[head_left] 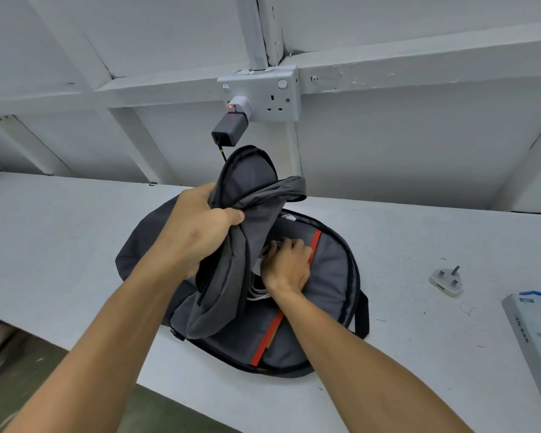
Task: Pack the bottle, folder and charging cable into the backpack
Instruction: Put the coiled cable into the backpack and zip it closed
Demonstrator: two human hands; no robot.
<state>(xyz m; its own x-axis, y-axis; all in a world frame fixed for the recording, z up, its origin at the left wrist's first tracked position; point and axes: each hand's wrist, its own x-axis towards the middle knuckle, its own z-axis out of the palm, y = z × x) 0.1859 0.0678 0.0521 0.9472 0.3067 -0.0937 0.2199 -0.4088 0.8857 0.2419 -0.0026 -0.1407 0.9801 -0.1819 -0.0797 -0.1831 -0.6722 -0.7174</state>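
Observation:
A dark grey backpack (331, 276) lies unzipped on the white table (75, 245). My left hand (200, 229) grips its front flap and holds it lifted. Inside the bag, my right hand (286, 265) curls around a coiled white charging cable (258, 292), pressing it against the grey lining. An orange-red strip (274, 331) runs along the inner pocket, with a tan edge beside it, possibly the folder. No bottle shows anywhere.
A white wall socket (263, 95) behind the bag holds a grey charger (230, 128) with a dark lead. A white three-pin plug (445, 281) and a boxed earphone pack (534, 348) lie at the right. The table's front edge runs diagonally at lower left.

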